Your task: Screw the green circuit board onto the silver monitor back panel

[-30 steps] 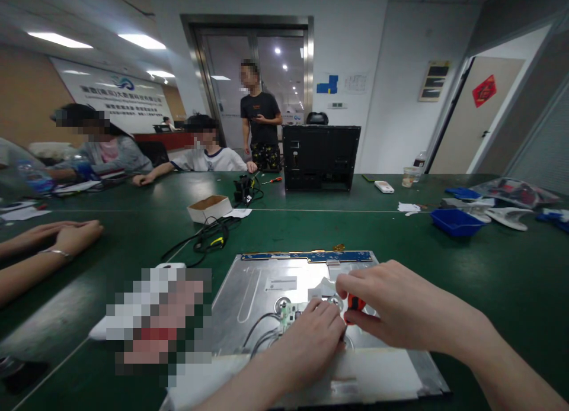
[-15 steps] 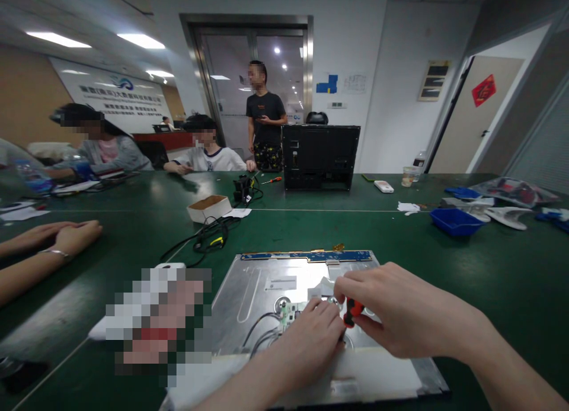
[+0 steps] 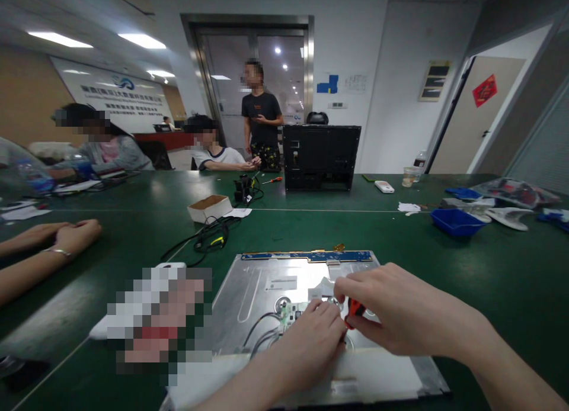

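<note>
A flat metal display panel point(image 3: 249, 281) lies on the table before me, with a long blue circuit strip point(image 3: 275, 257) along its far edge. My right hand point(image 3: 391, 310) pinches the red-and-black handle of a screwdriver point(image 3: 354, 311) over the panel's middle. Close beside it, my left hand point(image 3: 311, 334) rests with curled fingers by the screwdriver's lower end; what lies under those fingertips is hidden. A small green circuit board point(image 3: 291, 314) shows just beyond my left hand, with grey and black cables point(image 3: 262, 334) running from it.
Left of the panel sit a blurred-out white and pink item point(image 3: 155, 316) and a co-worker's hands point(image 3: 77, 238). Farther off are black cables point(image 3: 208, 236), an open cardboard box point(image 3: 208, 208), a black monitor housing point(image 3: 322, 157) and a blue tray point(image 3: 457, 221).
The screwdriver handle has turned slightly in my right hand. My left hand stays put. Across the table, a seated person has brought their hands together, and the standing person has shifted left.
</note>
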The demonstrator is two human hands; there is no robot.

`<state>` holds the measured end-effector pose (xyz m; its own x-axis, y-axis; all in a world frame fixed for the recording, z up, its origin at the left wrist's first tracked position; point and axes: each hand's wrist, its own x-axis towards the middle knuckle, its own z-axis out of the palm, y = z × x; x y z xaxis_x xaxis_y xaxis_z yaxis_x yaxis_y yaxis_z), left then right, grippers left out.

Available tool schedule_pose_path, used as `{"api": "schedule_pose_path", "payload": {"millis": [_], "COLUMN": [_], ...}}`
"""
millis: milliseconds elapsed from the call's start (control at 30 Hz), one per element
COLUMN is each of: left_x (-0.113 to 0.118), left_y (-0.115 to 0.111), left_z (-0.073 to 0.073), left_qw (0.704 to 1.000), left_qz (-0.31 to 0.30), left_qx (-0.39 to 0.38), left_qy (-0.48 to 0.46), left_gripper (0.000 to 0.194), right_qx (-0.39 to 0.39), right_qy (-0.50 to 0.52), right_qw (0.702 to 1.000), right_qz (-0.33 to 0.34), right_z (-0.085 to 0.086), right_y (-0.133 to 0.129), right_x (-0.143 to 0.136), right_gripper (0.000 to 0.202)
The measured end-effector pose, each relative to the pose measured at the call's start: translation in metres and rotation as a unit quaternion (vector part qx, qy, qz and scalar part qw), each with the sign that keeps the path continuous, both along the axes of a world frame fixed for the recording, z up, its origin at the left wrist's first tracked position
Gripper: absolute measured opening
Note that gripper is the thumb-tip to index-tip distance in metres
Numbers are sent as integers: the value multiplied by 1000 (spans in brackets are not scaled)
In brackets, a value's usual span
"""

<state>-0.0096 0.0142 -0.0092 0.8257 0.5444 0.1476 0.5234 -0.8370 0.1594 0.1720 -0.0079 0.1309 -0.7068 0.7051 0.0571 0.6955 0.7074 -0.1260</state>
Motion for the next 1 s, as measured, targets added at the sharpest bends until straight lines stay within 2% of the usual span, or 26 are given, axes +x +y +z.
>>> {"api": "schedule_pose_path", "payload": {"millis": [167,367,600,867,1000], "left_x": [1,1,2,3,1], "left_y": [0,0,0,-1,1], "left_z": [0,2,-5,0,6], "left_qw": [1000,1000,999,999,1000], "left_qz": [1,-2,6,10,9], "left_qx": [4,19,46,33,0], "left_qy": [-3,15,18,22,11], "left_gripper": [20,14,13,13,13], "right_qx": [-14,4,-10,1,8], "right_qy": [7,-26,-15,-15,-22], "right_qw": [1000,999,1000,1000,999], "right_qz": [3,-37,-9,-20,-37], "right_z": [2,1,3,2,1], "right_y": [-2,1,-1,0,4], "right_x": [1,-1,1,1,0], "right_gripper": [17,11,16,14,9]}}
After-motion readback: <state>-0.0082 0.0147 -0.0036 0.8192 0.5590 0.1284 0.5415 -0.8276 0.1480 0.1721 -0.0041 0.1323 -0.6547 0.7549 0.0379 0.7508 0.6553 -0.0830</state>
